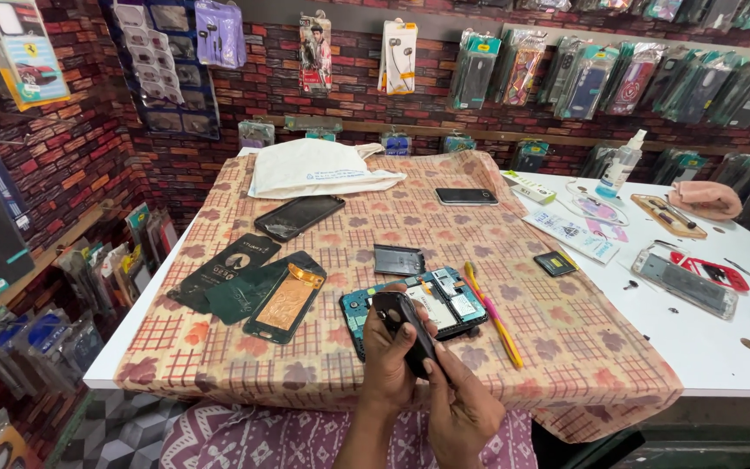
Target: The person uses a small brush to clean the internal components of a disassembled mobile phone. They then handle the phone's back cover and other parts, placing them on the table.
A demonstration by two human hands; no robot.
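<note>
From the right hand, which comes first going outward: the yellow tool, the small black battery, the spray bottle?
From the right hand, head view:
1. Yellow tool, just right of the opened phone.
2. Small black battery, farther right, at the cloth's edge.
3. Spray bottle, far right on the white table.

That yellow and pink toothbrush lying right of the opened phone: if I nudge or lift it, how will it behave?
The toothbrush is long and thin, so probably light and fairly stiff, perhaps flexing a little. It lies flat on the patterned cloth, which likely damps sliding; a push near one end would more likely swing it round. Its slim handle may be fiddly to pinch off soft fabric.
</note>
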